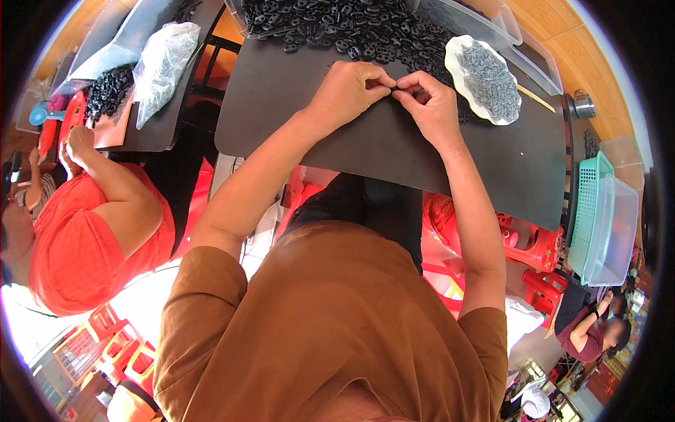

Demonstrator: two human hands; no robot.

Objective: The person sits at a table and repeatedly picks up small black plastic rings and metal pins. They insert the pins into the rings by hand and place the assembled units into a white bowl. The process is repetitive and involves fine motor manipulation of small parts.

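Observation:
My left hand [349, 93] and my right hand [430, 107] meet over the dark table [271, 105], thumbs and index fingers pinched together. Between the fingertips is a small dark piece, mostly hidden, so its exact kind cannot be made out. Beyond my hands spreads a large pile of small black plastic pieces with holes [351, 27], resembling cord lock parts. To the right of my right hand stands a white scalloped dish [455, 62] filled with tiny grey metallic pieces [493, 83] that look like springs.
Clear plastic bins [538, 67] sit at the far right, beside a thin light stick [536, 98]. Off the table's right side are a turquoise basket [589, 211] and a clear tub [615, 228]. At left, a person in red [98, 232] sits by another table with a plastic bag [165, 63].

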